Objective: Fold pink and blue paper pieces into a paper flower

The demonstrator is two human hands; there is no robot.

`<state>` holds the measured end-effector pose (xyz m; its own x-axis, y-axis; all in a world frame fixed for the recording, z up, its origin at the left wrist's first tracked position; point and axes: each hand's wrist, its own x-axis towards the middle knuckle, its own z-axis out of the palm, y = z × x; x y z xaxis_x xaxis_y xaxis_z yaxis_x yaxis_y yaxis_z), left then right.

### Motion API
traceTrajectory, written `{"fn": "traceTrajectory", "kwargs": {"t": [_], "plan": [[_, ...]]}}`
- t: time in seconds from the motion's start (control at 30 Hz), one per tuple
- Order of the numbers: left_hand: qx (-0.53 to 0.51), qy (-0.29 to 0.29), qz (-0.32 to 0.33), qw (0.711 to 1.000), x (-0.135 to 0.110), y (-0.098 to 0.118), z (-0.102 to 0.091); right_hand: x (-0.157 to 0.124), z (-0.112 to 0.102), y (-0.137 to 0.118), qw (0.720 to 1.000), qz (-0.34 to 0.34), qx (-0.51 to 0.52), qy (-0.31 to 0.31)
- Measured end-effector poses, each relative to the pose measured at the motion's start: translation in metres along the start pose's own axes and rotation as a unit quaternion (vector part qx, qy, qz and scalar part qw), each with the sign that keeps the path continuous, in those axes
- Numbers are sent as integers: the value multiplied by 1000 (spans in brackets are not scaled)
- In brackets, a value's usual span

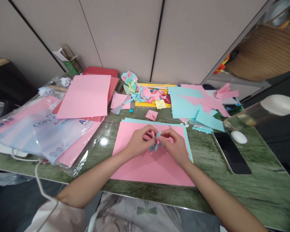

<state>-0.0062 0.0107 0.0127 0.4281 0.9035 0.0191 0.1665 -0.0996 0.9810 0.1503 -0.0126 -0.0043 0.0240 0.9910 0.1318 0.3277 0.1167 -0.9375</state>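
Observation:
Between both hands I hold a small folded paper flower (155, 141) in pink and light blue, just above a large pink paper sheet (145, 170). My left hand (140, 141) pinches its left side with thumb and forefinger. From the right, my right hand (176, 145) pinches the flower's petals; the fingers partly cover it. Light blue sheets (186, 133) show under the pink one. A small folded pink paper piece (151, 115) lies just beyond my hands, and a folded yellow piece (160, 104) sits farther back.
Finished paper flowers (135, 87) and a yellow tray (140, 104) stand by the wall. Left are loose pink paper (87, 96) and a plastic copy-paper bag (38, 119). Right are blue paper scraps (183, 108), a phone (232, 153), a white mouse-like object (239, 137) and a white-lidded clear bottle (253, 112).

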Motion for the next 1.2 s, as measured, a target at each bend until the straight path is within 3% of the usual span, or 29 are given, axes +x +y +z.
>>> {"fn": "traceTrajectory", "kwargs": {"t": [0.33,0.73,1.2], "plan": [[-1,-16,-4,1000,-1,-3,1,-1,-2,3,998,-30,16,-57],[-71,8,-33,997,1,-6,-1,-4,4,6,999,-36,29,8],[-99,22,-18,995,0,-9,0,-6,4,3,998,-50,41,12]]}}
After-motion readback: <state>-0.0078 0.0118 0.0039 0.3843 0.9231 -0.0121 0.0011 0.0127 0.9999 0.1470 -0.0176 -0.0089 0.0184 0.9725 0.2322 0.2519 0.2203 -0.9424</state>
